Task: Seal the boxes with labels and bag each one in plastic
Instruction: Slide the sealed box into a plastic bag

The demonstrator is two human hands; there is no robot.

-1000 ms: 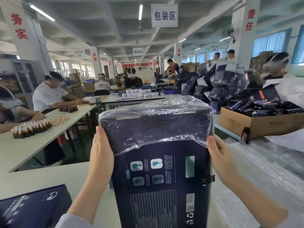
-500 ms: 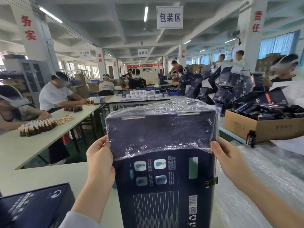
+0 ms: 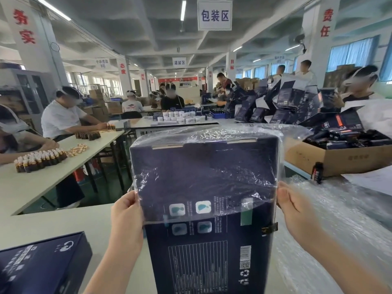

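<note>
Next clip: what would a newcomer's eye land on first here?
The tall dark blue box standing upright dead centre, with a clear plastic bag drawn over its upper half. The left hand and right hand pinch the bag's lower edge at either side. Behind, at right, a cardboard carton heaped with dark packages.

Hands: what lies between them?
In the head view, the dark box, its upper part under the plastic bag, lies between left hand and right hand.

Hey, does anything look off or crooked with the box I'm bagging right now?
Nothing looks damaged. The dark box stands upright, and the plastic bag covers only its upper part, with its edge level across the front. The left hand and right hand hold the bag's sides. The wrinkles in the film look normal.
</note>
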